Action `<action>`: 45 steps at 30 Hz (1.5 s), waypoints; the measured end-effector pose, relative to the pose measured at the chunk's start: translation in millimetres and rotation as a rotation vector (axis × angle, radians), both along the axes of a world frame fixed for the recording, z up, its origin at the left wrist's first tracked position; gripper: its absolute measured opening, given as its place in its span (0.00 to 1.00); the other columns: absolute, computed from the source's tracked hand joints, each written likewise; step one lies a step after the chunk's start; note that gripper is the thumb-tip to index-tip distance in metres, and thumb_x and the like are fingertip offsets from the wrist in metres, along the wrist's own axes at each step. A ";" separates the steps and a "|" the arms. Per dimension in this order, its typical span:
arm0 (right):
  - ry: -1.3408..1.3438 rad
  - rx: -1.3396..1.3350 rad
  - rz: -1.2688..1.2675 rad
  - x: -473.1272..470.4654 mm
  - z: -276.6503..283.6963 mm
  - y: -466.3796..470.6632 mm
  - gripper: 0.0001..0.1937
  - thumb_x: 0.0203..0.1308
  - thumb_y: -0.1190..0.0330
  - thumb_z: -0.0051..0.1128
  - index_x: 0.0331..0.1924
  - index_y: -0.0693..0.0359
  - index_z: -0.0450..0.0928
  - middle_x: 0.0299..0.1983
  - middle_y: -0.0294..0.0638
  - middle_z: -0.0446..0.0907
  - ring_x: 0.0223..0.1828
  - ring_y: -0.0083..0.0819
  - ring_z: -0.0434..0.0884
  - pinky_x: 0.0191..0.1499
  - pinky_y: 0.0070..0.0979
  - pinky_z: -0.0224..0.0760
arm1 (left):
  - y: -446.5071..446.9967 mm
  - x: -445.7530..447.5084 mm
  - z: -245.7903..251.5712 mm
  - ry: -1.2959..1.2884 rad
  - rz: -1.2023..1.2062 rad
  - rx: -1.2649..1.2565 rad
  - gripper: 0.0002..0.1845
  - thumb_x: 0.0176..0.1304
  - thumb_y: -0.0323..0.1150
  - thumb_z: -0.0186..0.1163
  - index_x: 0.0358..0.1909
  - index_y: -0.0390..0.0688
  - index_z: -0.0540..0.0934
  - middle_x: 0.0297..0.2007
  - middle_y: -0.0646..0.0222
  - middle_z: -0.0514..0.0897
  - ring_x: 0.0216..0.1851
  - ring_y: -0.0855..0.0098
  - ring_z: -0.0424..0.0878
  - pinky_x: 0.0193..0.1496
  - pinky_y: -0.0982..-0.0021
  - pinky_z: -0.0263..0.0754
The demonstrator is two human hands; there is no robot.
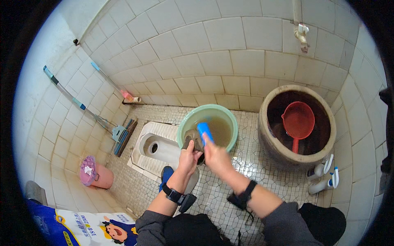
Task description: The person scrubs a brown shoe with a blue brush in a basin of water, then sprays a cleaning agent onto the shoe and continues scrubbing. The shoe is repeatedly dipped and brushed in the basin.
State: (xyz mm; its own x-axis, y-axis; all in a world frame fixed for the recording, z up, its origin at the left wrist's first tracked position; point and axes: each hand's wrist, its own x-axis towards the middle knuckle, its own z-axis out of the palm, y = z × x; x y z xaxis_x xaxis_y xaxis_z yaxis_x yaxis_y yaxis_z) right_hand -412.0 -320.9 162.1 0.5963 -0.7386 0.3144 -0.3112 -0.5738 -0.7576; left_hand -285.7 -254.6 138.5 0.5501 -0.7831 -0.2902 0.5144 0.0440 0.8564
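Note:
My left hand (188,158) grips a dark grey-brown shoe (194,138), tilted over the near left rim of a light green plastic basin (233,123). Murky water stands in the basin. In my right hand (217,158) is a blue brush (203,130), held against or just above the shoe; its bristles are hidden and the hand is slightly blurred. The shoe's lower end is partly covered by my left fingers.
Left of the basin is a squat toilet (160,147). A large ceramic vat (264,135) with a red dipper (298,120) stands right, spray bottles (323,184) near it. A squeegee mop (118,133), a pink bin (103,176) and a printed bag (92,227) are left.

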 end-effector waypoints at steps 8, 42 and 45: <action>0.261 0.234 -0.115 -0.3 -65.4 -63.2 0.23 0.67 0.61 0.43 0.66 0.45 0.65 0.41 0.58 0.81 0.41 0.56 0.81 0.47 0.48 0.73 | 10.8 29.5 12.5 -0.004 0.154 -0.039 0.19 0.73 0.38 0.46 0.55 0.33 0.70 0.51 0.56 0.78 0.50 0.61 0.80 0.52 0.61 0.79; 0.174 0.013 0.307 95.1 -35.2 -4.8 0.24 0.64 0.61 0.46 0.65 0.53 0.65 0.25 0.57 0.80 0.27 0.55 0.82 0.30 0.49 0.74 | 9.2 65.1 -39.5 0.132 0.281 0.153 0.26 0.75 0.50 0.36 0.58 0.39 0.69 0.52 0.63 0.78 0.51 0.65 0.77 0.56 0.61 0.72; 0.258 0.118 0.278 86.9 -32.4 -2.4 0.24 0.64 0.61 0.45 0.66 0.49 0.64 0.26 0.56 0.81 0.26 0.55 0.81 0.29 0.50 0.74 | 11.1 62.5 -39.1 0.247 0.175 0.074 0.28 0.75 0.53 0.36 0.58 0.39 0.69 0.53 0.61 0.77 0.52 0.63 0.77 0.56 0.60 0.72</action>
State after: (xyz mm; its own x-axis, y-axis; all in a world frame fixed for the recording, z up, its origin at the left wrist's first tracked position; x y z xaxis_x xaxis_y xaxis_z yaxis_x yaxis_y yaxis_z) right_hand -325.1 -323.3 129.8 0.8270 -0.5600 0.0504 -0.3453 -0.5766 -0.7405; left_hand -223.2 -243.5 99.4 0.5806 -0.6544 -0.4844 0.6973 0.0924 0.7108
